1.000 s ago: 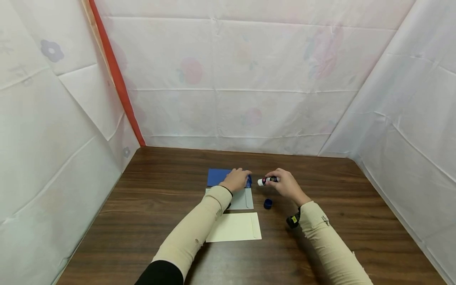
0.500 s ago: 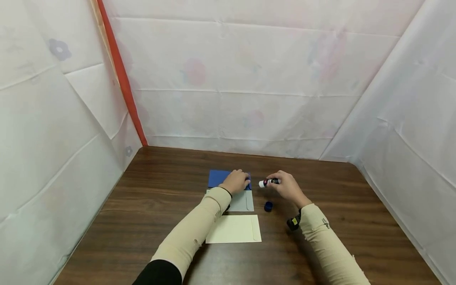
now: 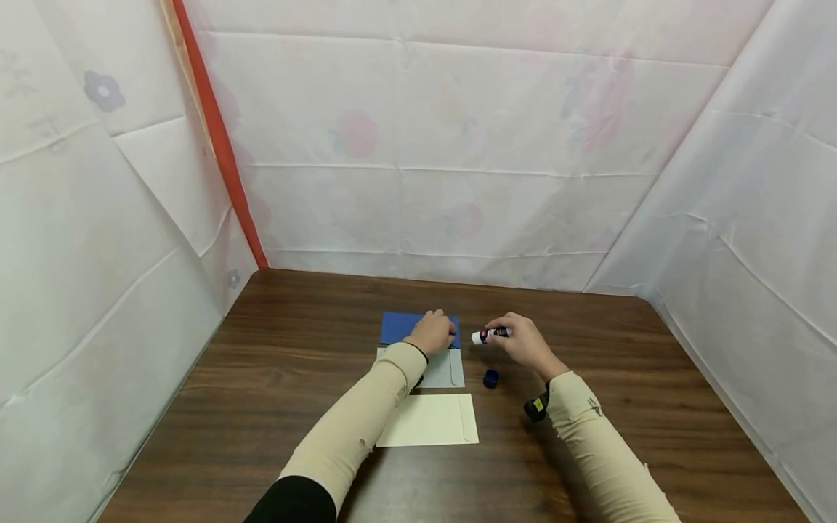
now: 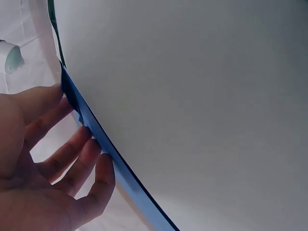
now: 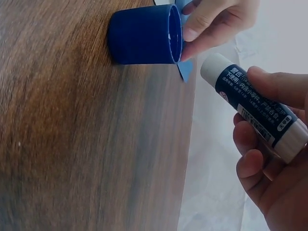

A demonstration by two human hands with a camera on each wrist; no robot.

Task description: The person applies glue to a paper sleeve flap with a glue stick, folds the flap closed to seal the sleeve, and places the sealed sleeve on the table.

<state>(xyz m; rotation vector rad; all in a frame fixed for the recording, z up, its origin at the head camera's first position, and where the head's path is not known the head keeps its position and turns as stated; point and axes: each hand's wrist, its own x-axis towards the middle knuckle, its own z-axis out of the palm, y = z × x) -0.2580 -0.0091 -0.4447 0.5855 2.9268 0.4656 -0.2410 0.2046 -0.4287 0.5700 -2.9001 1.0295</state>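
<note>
My left hand (image 3: pixel 431 332) reaches over a blue envelope (image 3: pixel 400 327) at the back of the papers. In the left wrist view, its thumb and forefinger pinch the envelope's flap (image 4: pixel 71 92), and the other fingertips rest along the blue edge. To the right, my right hand (image 3: pixel 526 341) grips an uncapped glue stick (image 5: pixel 255 103) with a dark printed label. The stick's white end points left, toward the envelope. Its dark blue cap (image 3: pixel 491 378) sits on the table nearer to me, and the right wrist view shows the cap's open rim.
A grey envelope (image 3: pixel 439 372) lies in front of the blue one, partly under my left forearm. Nearer still is a cream envelope (image 3: pixel 431 423). The brown wooden table (image 3: pixel 294 363) is bounded by white sheeting (image 3: pixel 458 145) at its back and sides.
My left fingers have drawn in at the blue envelope's right end, and the flap there stands out less. The right hand holds the glue stick in nearly the same spot.
</note>
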